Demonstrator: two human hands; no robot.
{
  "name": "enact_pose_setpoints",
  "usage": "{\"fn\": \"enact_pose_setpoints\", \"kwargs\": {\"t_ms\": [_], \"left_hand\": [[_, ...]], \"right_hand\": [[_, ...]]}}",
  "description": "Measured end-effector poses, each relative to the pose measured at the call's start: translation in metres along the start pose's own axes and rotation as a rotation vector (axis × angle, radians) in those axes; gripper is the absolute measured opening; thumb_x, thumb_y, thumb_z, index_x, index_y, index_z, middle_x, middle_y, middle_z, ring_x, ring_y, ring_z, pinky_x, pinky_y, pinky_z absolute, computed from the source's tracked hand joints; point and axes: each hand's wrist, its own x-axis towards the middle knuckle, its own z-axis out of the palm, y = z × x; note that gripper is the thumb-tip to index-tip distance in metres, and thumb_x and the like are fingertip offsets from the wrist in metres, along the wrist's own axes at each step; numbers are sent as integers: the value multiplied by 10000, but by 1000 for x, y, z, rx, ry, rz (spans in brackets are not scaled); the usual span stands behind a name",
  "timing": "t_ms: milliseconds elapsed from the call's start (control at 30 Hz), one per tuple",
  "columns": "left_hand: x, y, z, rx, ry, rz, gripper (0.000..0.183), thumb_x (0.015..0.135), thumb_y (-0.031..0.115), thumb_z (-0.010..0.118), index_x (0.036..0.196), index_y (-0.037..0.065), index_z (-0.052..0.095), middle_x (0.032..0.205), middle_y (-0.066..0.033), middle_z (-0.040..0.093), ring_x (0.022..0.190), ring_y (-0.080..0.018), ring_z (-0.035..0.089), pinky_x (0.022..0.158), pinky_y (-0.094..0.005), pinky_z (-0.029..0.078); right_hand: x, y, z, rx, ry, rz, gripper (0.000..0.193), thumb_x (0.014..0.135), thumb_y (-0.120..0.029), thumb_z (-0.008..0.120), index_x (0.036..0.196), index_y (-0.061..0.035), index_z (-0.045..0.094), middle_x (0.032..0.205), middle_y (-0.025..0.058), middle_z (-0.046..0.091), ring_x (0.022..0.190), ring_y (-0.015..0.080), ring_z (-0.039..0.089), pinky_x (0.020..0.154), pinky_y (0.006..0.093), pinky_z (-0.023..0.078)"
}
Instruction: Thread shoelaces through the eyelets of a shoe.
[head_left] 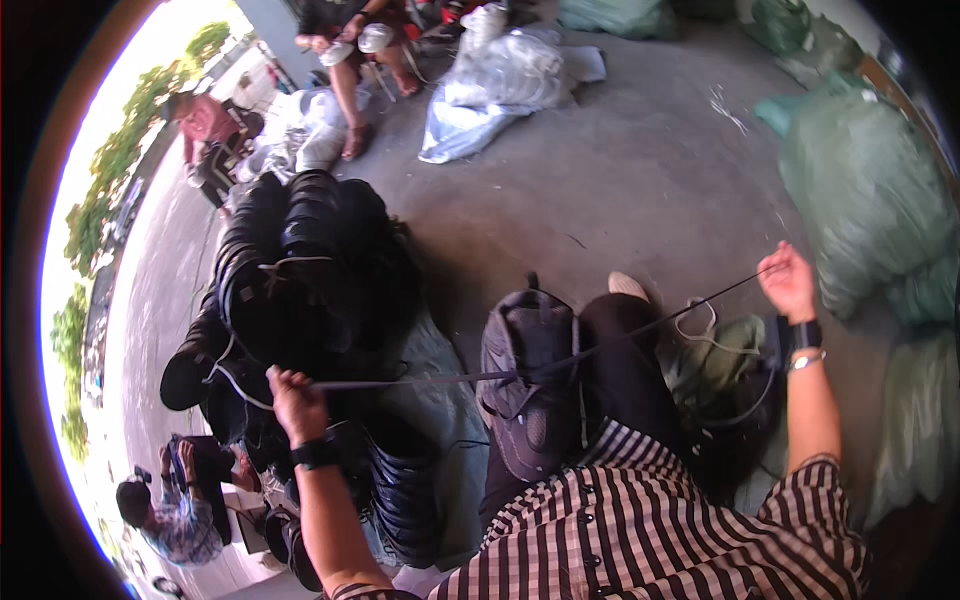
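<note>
Daylight and greenery [110, 175] fill the left rim of the frame, beyond a seated person [185, 510] at lower left. Left of centre, stacks of dark, rounded pieces [340, 235] lean together, a pale cord [240, 390] looping beside them; I judge they could slump if knocked. Just beside them, my left grip [297, 405] is closed around one side of a dark strap [450, 379], which runs fairly taut across the middle of the frame. It crosses a grey-black bundle [530, 370] on my lap [630, 385]; whether it also passes around, I cannot tell. Uneven pulling could tip that bundle off, and if either hold slipped the strap might spring back. Grey concrete floor [640, 180] spreads over the upper middle. Right of centre, my right grip [790, 282] pinches the strap's far side, near bulging green sacks [865, 185].
</note>
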Motion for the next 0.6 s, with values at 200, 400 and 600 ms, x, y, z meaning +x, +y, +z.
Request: {"fn": "enact_pose_setpoints", "kwargs": {"t_ms": [200,400,600], "left_hand": [[32,20,-91,-49,280,26,177,970,237,462,905,98,551,796,17,602,685,-100,561,655,-245,500],[-86,-66,31,233,-425,-142,192,929,209,536,1022,52,596,673,18,529,504,-60,414,451,-218,338],[-203,-97,114,1017,-840,235,315,729,21,736,1028,72,655,771,32,587,581,-33,415,542,-190,396]], "right_hand": [[8,-106,-85,111,359,-360,82,810,-41,566,731,-61,575,606,1,549,548,130,523,671,385,496],[-46,62,31,-454,-104,32,154,909,-155,544,1026,-66,590,763,74,588,518,48,418,421,191,329],[-139,175,119,-1331,-857,115,165,934,-102,510,972,13,621,940,50,667,667,85,616,574,225,509]]}}
